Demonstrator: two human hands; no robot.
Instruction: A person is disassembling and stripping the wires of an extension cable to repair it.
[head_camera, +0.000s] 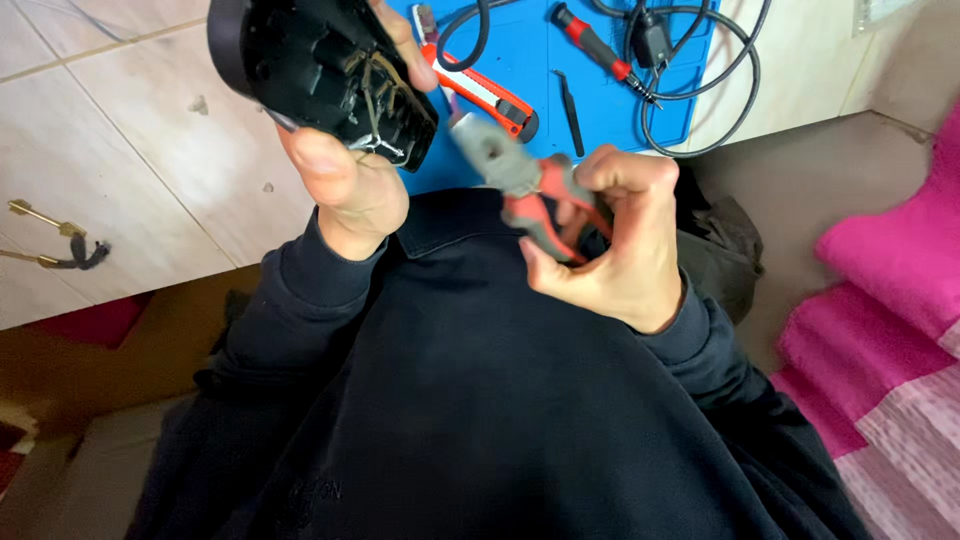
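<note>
The left hand (345, 185) clamps the opened black housing (320, 70), wires exposed, while right hand (610, 235) fingers grip pliers (520, 185) poised beside them, not yet biting.

Operator wears a dark navy collared sweatshirt (470, 400), heavy knit. Ribbed cuff of the left sleeve (325, 265) ends just below the wrist, well back from the fingers. Right sleeve (700, 335) cuff sits likewise. Both hands bare: left hand (345, 180), right hand (615, 235).
</note>
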